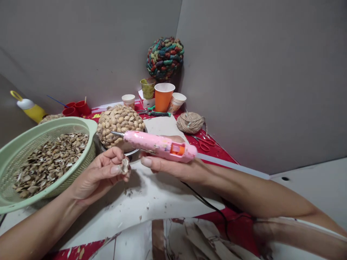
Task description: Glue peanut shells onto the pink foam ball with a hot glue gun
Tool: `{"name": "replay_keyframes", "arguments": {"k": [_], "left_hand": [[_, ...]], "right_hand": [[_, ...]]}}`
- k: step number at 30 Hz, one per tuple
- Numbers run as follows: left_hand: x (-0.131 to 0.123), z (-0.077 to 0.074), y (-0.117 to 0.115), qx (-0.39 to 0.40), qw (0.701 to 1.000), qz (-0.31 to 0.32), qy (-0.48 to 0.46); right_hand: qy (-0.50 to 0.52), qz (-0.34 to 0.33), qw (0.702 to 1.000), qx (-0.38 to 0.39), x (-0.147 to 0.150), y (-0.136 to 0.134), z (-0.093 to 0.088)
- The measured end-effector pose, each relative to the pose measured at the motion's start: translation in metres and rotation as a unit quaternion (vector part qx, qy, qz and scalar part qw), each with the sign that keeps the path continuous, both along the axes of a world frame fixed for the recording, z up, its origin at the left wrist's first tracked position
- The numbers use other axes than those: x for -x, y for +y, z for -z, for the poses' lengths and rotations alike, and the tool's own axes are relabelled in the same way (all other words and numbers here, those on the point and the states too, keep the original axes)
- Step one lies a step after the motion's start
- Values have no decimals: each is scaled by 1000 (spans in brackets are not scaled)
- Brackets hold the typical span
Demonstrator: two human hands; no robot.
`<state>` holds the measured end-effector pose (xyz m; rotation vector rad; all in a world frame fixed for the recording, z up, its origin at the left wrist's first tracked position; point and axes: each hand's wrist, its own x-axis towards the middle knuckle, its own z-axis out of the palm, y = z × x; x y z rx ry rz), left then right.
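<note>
The left hand pinches a shell piece between thumb and fingers. The right hand grips a pink glue gun, nozzle just above the shell, near the shell-covered ball.

Glue gun pink, orange trigger. Colander pale green. Cup orange. Scissors red-handled. Woven ball multicoloured. Twine tan.

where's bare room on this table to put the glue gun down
Barest: the white sheet between the left hand with its shell and the cord of the glue gun. Also the pale board between shell ball and twine. Crowded: cups at the back corner, colander on the left.
</note>
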<state>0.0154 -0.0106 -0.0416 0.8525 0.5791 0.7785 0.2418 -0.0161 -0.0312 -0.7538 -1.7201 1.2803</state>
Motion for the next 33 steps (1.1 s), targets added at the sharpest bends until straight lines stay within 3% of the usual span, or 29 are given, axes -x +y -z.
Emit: {"name": "replay_keyframes", "arguments": {"k": [6,11,19,28,33], "left_hand": [[10,-10,5,-21,997,-80,-3],[13,-12,8,-41,990,-136,20],[10,-11,10,-105,973,-203,28],[6,-10,9,-151,959,-235,56],[5,-10,7,-168,955,-238,60]], "right_hand": [[-97,64,968,-221,-12,0,-10],[-127,46,918,-373,-15,3,-6],[-142,2,908,-394,-17,10,8],[-198,22,876,-439,-18,15,18],[-210,19,873,-440,-17,15,19]]}}
